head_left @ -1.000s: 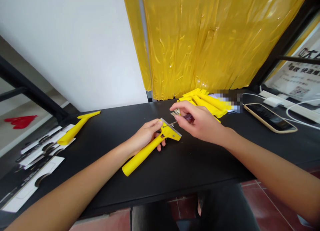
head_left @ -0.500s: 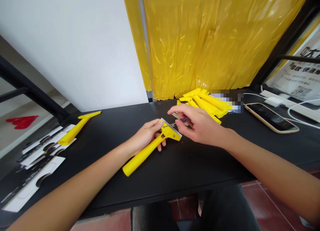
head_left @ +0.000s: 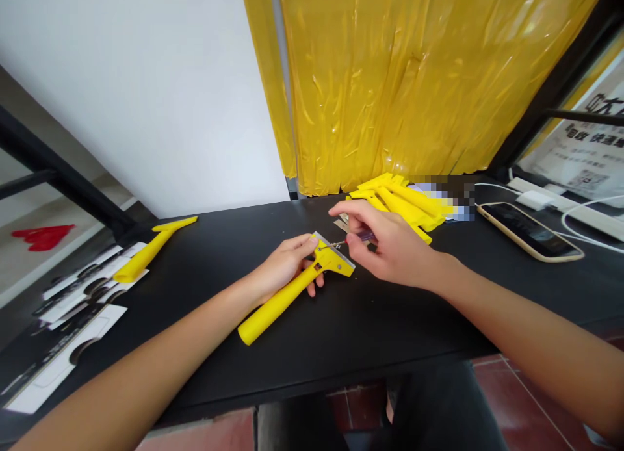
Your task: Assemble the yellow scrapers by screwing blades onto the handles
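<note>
My left hand (head_left: 287, 262) grips a yellow scraper (head_left: 280, 305) by its head, thumb on top and fingertips showing beneath. The scraper's handle slants toward me, and a metal strip runs along the far edge of its head. In my right hand (head_left: 385, 243) is a screwdriver (head_left: 338, 244), its dark handle largely hidden by my fingers. The thin shaft points left, with its tip at a screw on the scraper head. My right index finger is raised off the handle.
Several yellow scraper handles (head_left: 409, 204) lie heaped behind my right hand. Another yellow scraper (head_left: 146, 253) rests at left on white-and-black card sleeves (head_left: 73, 353). At right are a phone (head_left: 529, 230), white cables and a power strip (head_left: 570, 204). The black table (head_left: 390, 327) ends near my legs.
My right hand has shifted very slightly to the right, and a little more of the screwdriver's shaft shows. My left hand and the scraper have hardly moved.
</note>
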Motion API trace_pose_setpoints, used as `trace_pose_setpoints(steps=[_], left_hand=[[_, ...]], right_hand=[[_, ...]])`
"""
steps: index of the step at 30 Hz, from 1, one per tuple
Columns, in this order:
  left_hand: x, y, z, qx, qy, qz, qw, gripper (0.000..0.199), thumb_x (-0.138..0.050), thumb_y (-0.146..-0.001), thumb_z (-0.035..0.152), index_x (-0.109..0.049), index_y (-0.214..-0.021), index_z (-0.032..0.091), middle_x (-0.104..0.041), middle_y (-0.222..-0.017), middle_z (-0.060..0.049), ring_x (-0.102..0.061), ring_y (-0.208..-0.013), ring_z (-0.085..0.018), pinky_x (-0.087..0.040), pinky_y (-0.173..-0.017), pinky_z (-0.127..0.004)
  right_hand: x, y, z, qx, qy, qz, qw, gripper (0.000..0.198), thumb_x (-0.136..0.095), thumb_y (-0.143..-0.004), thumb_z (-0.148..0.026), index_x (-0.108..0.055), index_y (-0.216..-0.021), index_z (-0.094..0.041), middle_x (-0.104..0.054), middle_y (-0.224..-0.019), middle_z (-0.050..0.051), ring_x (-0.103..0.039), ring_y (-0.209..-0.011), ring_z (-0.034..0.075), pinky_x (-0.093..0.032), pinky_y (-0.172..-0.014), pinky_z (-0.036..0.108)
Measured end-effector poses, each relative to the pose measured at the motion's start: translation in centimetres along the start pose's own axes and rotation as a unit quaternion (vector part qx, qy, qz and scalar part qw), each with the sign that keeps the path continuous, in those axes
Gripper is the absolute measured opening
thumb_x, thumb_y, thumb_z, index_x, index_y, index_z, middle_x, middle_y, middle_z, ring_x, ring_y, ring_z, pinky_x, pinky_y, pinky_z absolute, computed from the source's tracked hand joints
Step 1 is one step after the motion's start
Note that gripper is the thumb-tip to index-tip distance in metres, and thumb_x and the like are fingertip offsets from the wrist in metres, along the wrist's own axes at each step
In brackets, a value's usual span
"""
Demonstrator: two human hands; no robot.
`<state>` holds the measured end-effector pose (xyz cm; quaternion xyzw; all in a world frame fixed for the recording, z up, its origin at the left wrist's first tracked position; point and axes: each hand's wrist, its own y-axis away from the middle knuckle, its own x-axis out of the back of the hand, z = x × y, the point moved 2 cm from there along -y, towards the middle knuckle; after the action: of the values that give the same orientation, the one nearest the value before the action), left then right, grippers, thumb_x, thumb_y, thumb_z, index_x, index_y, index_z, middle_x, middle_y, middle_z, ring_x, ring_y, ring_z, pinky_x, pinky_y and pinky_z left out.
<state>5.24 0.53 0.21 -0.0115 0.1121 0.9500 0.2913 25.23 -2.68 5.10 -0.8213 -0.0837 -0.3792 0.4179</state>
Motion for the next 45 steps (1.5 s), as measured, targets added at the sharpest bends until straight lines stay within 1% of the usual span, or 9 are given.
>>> trace_pose_setpoints(steps=[6, 9, 12, 19, 24, 27, 31, 38, 45], left_hand=[[0.16, -0.19, -0.24, 0.000, 0.004, 0.001, 1.000, 0.023, -0.054, -0.098, 0.038, -0.057, -0.103, 0.016, -0.067, -0.078, -0.008, -0.066, -0.058, -0.020, -0.054, -0.042, -0.028], [0.15, -0.15, -0.23, 0.001, -0.001, 0.004, 1.000, 0.023, -0.053, -0.098, 0.038, -0.057, -0.102, 0.016, -0.066, -0.074, -0.007, -0.066, -0.057, -0.020, -0.054, -0.042, -0.028], [0.07, -0.08, -0.18, 0.002, -0.008, 0.005, 1.000, 0.024, -0.052, -0.099, 0.039, -0.057, -0.101, 0.016, -0.065, -0.070, -0.007, -0.067, -0.057, -0.021, -0.054, -0.043, -0.028], [0.08, -0.15, -0.19, -0.004, -0.004, 0.007, 1.000, 0.022, -0.052, -0.099, 0.037, -0.057, -0.102, 0.017, -0.067, -0.079, -0.008, -0.066, -0.057, -0.019, -0.054, -0.043, -0.028], [-0.01, -0.04, -0.04, 0.000, -0.010, 0.012, 1.000, 0.023, -0.051, -0.100, 0.038, -0.057, -0.100, 0.016, -0.065, -0.068, -0.006, -0.066, -0.056, -0.021, -0.055, -0.045, -0.029], [-0.04, -0.04, 0.02, -0.001, -0.007, 0.015, 1.000, 0.023, -0.050, -0.100, 0.038, -0.056, -0.102, 0.016, -0.065, -0.069, -0.007, -0.066, -0.056, -0.020, -0.056, -0.045, -0.030], [-0.05, -0.08, 0.04, 0.001, -0.009, 0.020, 1.000, 0.021, -0.051, -0.100, 0.036, -0.056, -0.104, 0.017, -0.065, -0.070, -0.005, -0.067, -0.057, -0.021, -0.057, -0.045, -0.031], [-0.24, 0.13, 0.28, 0.000, -0.016, 0.021, 1.000, 0.022, -0.052, -0.100, 0.038, -0.056, -0.101, 0.017, -0.066, -0.071, -0.006, -0.066, -0.054, -0.020, -0.057, -0.045, -0.031], [-0.03, 0.20, 0.75, -0.011, 0.007, 0.018, 1.000, 0.023, -0.057, -0.098, 0.039, -0.058, -0.100, 0.016, -0.066, -0.077, -0.006, -0.067, -0.057, -0.018, -0.053, -0.042, -0.026]], right_hand=[[0.08, -0.20, 0.70, -0.064, -0.023, 0.001, 0.998, 0.019, -0.048, -0.101, -0.032, -0.060, -0.111, -0.021, -0.063, -0.076, -0.002, -0.055, -0.060, 0.012, -0.039, -0.060, 0.026], [0.05, -0.25, 0.68, -0.048, -0.038, 0.002, 0.998, 0.024, -0.050, -0.099, -0.024, -0.056, -0.122, -0.022, -0.055, -0.071, -0.004, -0.050, -0.057, 0.012, -0.039, -0.059, 0.026], [-0.01, -0.23, 0.32, -0.020, -0.038, -0.002, 0.999, 0.034, -0.054, -0.094, -0.018, -0.052, -0.128, -0.022, -0.056, -0.081, -0.001, -0.053, -0.065, 0.013, -0.041, -0.063, 0.026], [0.00, -0.16, 0.66, -0.050, -0.007, 0.017, 0.999, 0.020, -0.054, -0.099, -0.030, -0.059, -0.117, -0.022, -0.057, -0.071, -0.003, -0.055, -0.059, 0.013, -0.040, -0.060, 0.027], [-0.16, -0.09, 0.35, 0.000, -0.007, 0.029, 1.000, 0.034, -0.057, -0.092, -0.018, -0.055, -0.126, -0.021, -0.062, -0.088, 0.001, -0.058, -0.069, 0.014, -0.045, -0.065, 0.027], [-0.16, -0.12, 0.27, 0.020, -0.004, 0.018, 1.000, 0.024, -0.056, -0.094, -0.022, -0.059, -0.119, -0.021, -0.066, -0.096, 0.004, -0.061, -0.075, 0.015, -0.046, -0.066, 0.027], [-0.11, -0.15, 0.48, 0.005, -0.014, 0.005, 1.000, 0.017, -0.056, -0.097, -0.028, -0.062, -0.111, -0.021, -0.067, -0.087, 0.001, -0.062, -0.070, 0.013, -0.046, -0.064, 0.025], [-0.07, -0.04, 0.22, -0.010, -0.034, 0.019, 0.999, 0.029, -0.058, -0.090, -0.017, -0.058, -0.118, -0.022, -0.062, -0.087, 0.001, -0.060, -0.069, 0.013, -0.048, -0.065, 0.026], [0.01, -0.44, 0.61, -0.051, -0.125, 0.040, 0.990, 0.013, -0.061, -0.094, -0.029, -0.064, -0.103, -0.021, -0.068, -0.091, 0.003, -0.064, -0.073, 0.014, -0.051, -0.063, 0.025]])
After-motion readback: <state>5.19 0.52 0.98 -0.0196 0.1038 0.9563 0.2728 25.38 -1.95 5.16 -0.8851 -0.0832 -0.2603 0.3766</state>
